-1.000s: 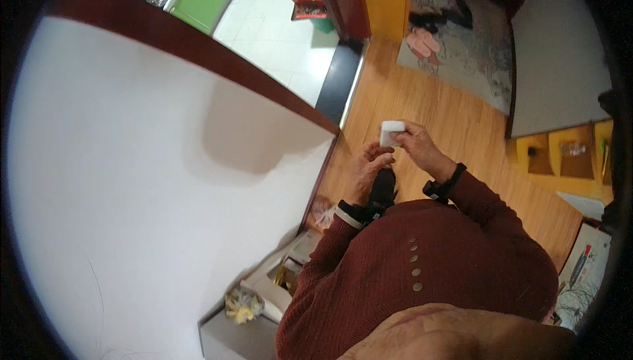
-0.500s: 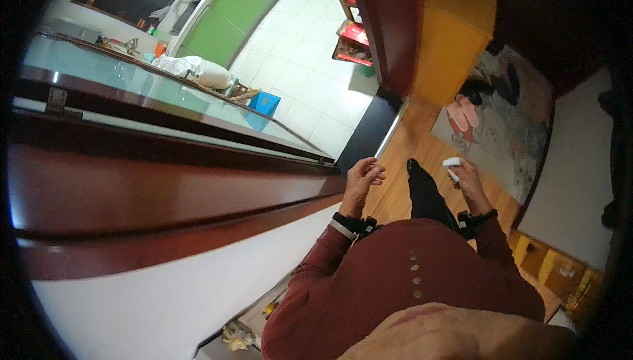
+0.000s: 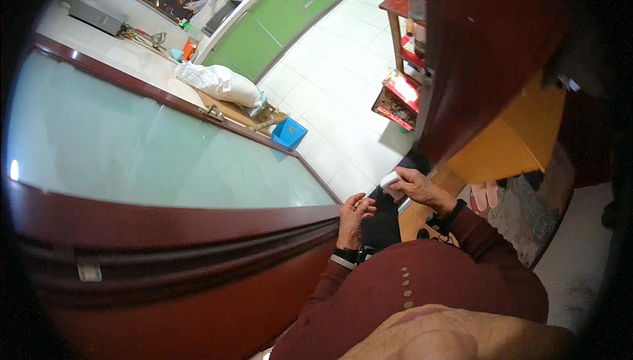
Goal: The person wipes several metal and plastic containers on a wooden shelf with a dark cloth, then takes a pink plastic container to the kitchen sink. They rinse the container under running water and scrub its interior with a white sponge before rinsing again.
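In front of my chest, my right hand (image 3: 422, 190) is closed round a small white rounded object (image 3: 390, 180); its kind I cannot make out. Close to its left, my left hand (image 3: 354, 219) is raised with loosely bent fingers, apart from one another, and nothing shows in them. The two hands are near each other but do not appear to touch. Beyond them lies the doorway into a white-tiled kitchen, with a glass-panelled door (image 3: 165, 155) in a dark red frame to my left.
A blue bin (image 3: 289, 134) and a white sack (image 3: 221, 84) stand behind the glass door. Green cabinets (image 3: 257, 47) line the back. A red-brown shelf rack (image 3: 395, 5) with a red box (image 3: 400, 94) stands at the right. Pink slippers (image 3: 484, 196) lie on a mat (image 3: 527, 218).
I have moved forward to the kitchen doorway. My right hand has come leftward and up with the white object, close to my left hand. More of the kitchen shows.
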